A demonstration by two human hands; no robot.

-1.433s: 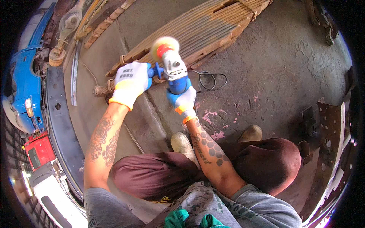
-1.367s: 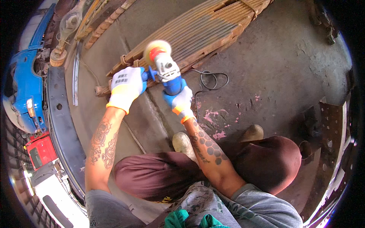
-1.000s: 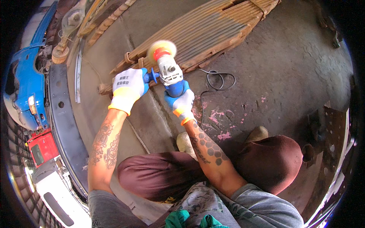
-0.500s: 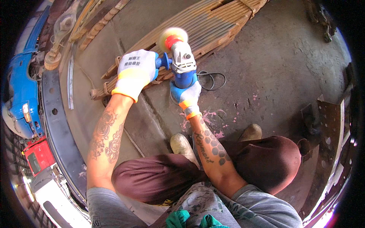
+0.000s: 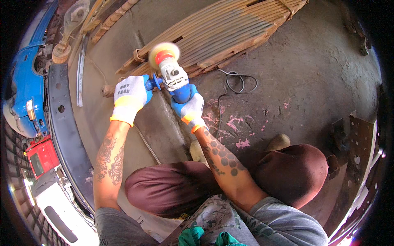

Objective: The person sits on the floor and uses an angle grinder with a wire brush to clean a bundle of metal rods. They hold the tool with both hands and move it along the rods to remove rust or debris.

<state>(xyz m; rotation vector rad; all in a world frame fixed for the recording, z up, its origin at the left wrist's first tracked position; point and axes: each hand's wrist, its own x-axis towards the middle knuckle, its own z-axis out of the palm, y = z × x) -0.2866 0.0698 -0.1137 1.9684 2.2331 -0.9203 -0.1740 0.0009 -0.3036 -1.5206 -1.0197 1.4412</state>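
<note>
My left hand (image 5: 130, 96), in a white and blue glove with an orange cuff, is closed on the blue side handle (image 5: 154, 82) of an angle grinder (image 5: 174, 77). My right hand (image 5: 189, 105), gloved alike, grips the grinder's blue rear body. A pale, blurred disc (image 5: 165, 50) with a red centre is at the tool's head. It is over the near left part of rusty, banded leaf springs (image 5: 221, 35); whether it touches them I cannot tell. A black cord (image 5: 242, 91) loops on the floor right of my right hand.
Concrete floor (image 5: 312, 74) with pink marks surrounds me. A dark steel beam (image 5: 69, 139) runs along my left, beside blue (image 5: 24, 90) and red (image 5: 43, 160) vehicle parts and a white one (image 5: 61, 205). A perforated steel plate (image 5: 358, 156) stands at right; long bars (image 5: 115, 22) lie at upper left.
The grinder and both hands swing back and forth; since half a second ago they have moved down and left, with the same grips. The view has shifted slightly.
</note>
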